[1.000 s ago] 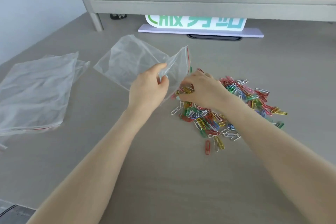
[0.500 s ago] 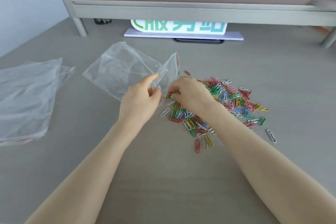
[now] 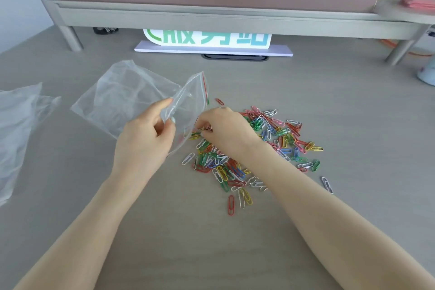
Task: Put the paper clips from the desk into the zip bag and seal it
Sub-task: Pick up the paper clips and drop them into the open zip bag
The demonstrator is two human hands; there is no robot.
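- The paper clips lie in a loose, many-coloured heap on the grey bench, a little right of the middle of the view. A few lie apart from the heap: one red clip at the near edge, one silver clip to the right, and one small red clip on the far side.
- The zip bag is clear plastic with a red line along its mouth. Its body lies flat on the bench, left of the heap, and its mouth end is lifted and faces the clips.
- The left hand holds the zip bag at the mouth. The thumb and the fingers pinch one edge of the plastic, so this grip is clamped on the bag and the opening stands up.
- The right hand is over the left part of the heap, just at the mouth of the bag. Its fingers are curled together around some paper clips; a few coloured ones show at the fingertips. How many it holds I cannot tell.
- More clear plastic bags lie at the left side of the bench, well apart from the heap.
- At the far side a grey shelf stands on legs, and a white sign with green and blue characters is under it.
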